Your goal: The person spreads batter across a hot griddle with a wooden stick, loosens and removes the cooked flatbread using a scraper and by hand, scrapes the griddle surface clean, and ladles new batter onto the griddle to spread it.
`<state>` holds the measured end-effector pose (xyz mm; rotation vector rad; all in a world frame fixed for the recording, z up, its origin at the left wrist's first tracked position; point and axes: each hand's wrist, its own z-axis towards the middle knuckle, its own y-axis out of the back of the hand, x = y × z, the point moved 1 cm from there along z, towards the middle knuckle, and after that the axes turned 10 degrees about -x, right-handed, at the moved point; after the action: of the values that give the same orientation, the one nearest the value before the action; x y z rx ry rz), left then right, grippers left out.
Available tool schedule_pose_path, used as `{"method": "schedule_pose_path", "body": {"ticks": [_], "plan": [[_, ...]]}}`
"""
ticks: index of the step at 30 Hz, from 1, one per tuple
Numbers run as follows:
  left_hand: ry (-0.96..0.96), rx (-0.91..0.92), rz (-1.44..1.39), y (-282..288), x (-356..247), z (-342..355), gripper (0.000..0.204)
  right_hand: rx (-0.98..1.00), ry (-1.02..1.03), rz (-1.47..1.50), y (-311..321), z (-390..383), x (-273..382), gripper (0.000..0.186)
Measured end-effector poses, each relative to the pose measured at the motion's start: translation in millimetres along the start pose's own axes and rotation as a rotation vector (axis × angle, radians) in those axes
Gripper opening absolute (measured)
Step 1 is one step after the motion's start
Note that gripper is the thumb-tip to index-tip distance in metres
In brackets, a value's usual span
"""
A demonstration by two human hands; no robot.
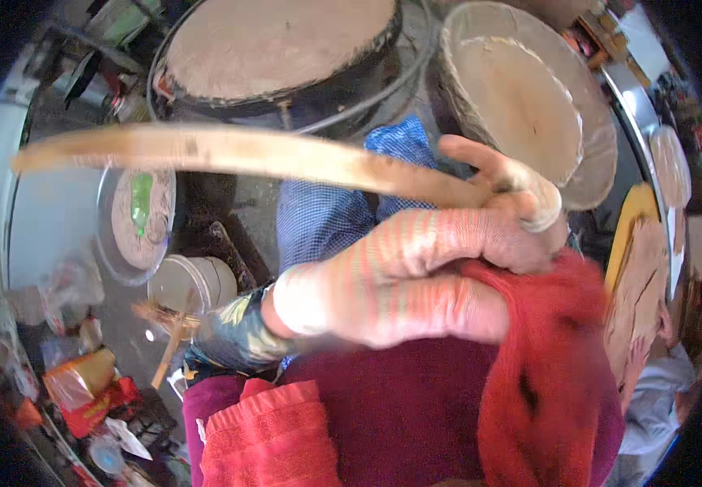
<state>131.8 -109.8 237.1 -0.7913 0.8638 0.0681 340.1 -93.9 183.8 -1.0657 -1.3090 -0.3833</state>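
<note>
A red towel hangs down my front in two lengths, the left end [274, 434] loose over a dark maroon garment [408, 406]. My left hand [399, 280], in a striped, pale-cuffed glove, reaches across to the right and closes on the towel's right length [558, 357], which runs out between thumb and fingers. Just beyond it, my gloved right hand [529, 191] grips one end of a long pale wooden stick [245, 152]. The stick reaches far to the left and is blurred. My right forearm is mostly hidden behind the towel.
Ahead stand a large round vessel [286, 49] of pale material and a lined basin [594, 138]. At left are a tub [107, 235] with a green bottle [140, 203] and a white bucket [192, 284]. Packages [83, 381] litter the lower left; a yellow-edged board [635, 235] lies right.
</note>
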Motion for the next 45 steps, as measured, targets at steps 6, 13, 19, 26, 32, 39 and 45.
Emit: {"method": "schedule_pose_path", "body": {"ticks": [6, 13, 19, 26, 32, 39, 45], "plan": [[-0.43, 0.107, 0.218, -47, 26, 42, 0.024, -0.204, -0.094, -0.129, 45, 14, -40, 0.063], [-0.474, 0.211, 0.091, -82, 92, 68, 0.025, -0.361, -0.125, 0.088, 38, 33, -72, 0.027], [-0.388, 0.303, -0.079, -57, 80, 67, 0.028, -0.611, -0.014, -0.002, 37, 57, -85, 0.012], [-0.298, 0.463, -0.228, -18, 51, 58, 0.032, -0.629, 0.037, -0.12, 41, 36, -102, 0.029], [0.054, -0.05, 1.282, 81, 5, 61, 0.042, -0.865, 0.324, -0.645, 53, 7, -83, 0.057], [-0.526, 0.344, 2.049, 96, 22, 93, 0.05, -0.659, 0.027, -0.379, 77, -35, -111, 0.06], [-0.321, 0.324, 2.07, 175, 54, 140, 0.075, -0.955, -0.111, -0.402, 44, -50, -90, 0.059]]}}
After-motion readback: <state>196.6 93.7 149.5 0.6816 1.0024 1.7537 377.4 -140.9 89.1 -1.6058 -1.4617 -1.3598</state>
